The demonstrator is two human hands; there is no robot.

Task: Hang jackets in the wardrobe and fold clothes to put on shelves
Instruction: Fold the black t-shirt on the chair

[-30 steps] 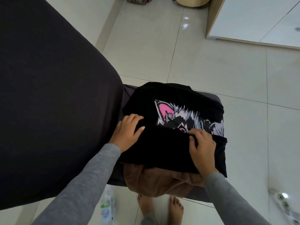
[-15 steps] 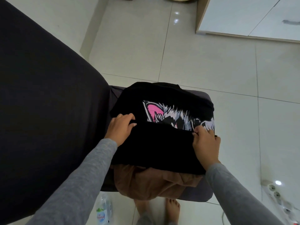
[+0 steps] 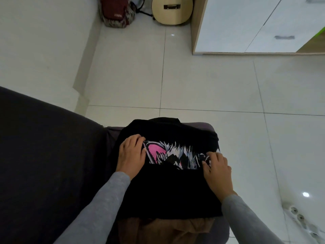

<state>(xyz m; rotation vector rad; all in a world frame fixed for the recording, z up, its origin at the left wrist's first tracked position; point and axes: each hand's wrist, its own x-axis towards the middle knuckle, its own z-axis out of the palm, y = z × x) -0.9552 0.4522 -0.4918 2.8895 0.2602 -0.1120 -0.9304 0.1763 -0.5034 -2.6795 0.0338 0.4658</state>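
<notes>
A black T-shirt with a pink and white animal print lies partly folded on a grey padded seat. Its near part is folded up over the lower half of the print. My left hand grips the shirt's left side at the fold edge, fingers curled beside the pink ear of the print. My right hand pinches the fold edge on the right, fingertips on the print. A brown garment lies under the shirt and sticks out at the near side.
A dark sofa fills the left. Across the white tiled floor, a white cabinet with drawers stands at the back right, with a guitar and a red bag beside it. A power strip lies on the floor at the right.
Both hands have carried the fold edge farther up over the print. The view has tilted up, so the guitar, the bag and more of the cabinet now show.
</notes>
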